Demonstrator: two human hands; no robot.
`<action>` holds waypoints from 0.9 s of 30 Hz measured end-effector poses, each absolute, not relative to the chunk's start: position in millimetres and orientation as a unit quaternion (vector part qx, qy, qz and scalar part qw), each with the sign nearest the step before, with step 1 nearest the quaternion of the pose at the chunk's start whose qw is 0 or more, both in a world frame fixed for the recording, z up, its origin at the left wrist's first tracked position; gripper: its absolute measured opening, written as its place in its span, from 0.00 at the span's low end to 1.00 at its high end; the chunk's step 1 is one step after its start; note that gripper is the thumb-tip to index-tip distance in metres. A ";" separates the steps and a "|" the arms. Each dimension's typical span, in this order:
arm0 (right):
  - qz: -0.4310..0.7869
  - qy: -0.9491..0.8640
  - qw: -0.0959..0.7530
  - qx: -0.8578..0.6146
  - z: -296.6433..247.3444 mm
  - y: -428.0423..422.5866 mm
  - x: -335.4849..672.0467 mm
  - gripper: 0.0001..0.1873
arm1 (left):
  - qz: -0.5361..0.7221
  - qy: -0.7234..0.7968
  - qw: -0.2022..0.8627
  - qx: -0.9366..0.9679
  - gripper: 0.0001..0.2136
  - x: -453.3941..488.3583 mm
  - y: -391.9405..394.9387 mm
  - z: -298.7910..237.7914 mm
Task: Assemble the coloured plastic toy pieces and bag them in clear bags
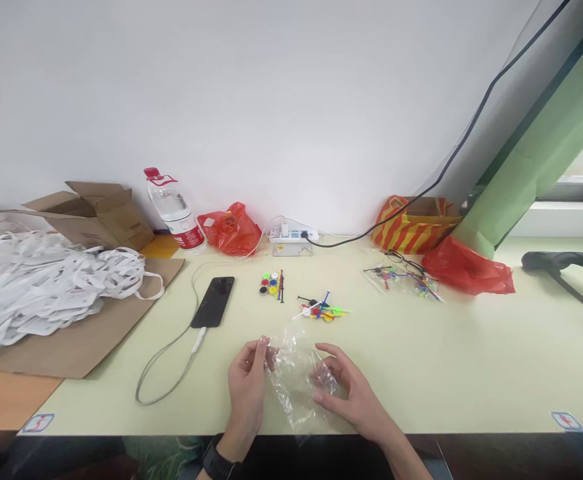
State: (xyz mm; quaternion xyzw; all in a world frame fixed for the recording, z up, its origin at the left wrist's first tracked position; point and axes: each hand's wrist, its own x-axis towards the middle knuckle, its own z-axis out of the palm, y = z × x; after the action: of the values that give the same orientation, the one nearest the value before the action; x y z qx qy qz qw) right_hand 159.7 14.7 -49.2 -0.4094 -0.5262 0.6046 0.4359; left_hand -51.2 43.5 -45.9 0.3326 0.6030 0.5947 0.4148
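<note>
A crumpled clear plastic bag lies between my two hands near the table's front edge. My left hand pinches its upper left corner between thumb and fingertips. My right hand grips the bag's right side, with some fingers inside or behind the film. Just beyond the bag lies a small pile of coloured plastic sticks and discs. Further left, a neat cluster of coloured discs with upright sticks sits on the pale green table.
A black phone on a grey cable lies left of centre. A heap of white straps covers cardboard at the left. Water bottle, red bags, power strip, striped bag and glasses line the back.
</note>
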 end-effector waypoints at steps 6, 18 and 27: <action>0.584 -0.491 0.496 -0.415 -5.7 58.8 184.8 0.28 | 0.573 0.551 0.419 0.438 0.18 -62.6 86.4 -4.7; 0.377 -0.768 0.334 -0.396 139.1 155.4 207.4 0.31 | 0.354 0.316 0.119 0.872 0.18 -26.7 156.8 152.3; 0.365 -0.725 0.437 -0.387 117.7 198.1 205.3 0.19 | 0.223 0.339 0.339 0.849 0.28 -49.2 214.2 125.1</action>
State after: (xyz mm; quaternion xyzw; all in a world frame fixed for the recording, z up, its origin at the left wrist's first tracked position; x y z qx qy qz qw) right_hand 205.3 198.1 117.7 -0.3872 -0.7247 0.3655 0.4375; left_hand -49.2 214.2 125.1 0.8487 0.3390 0.2234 0.3389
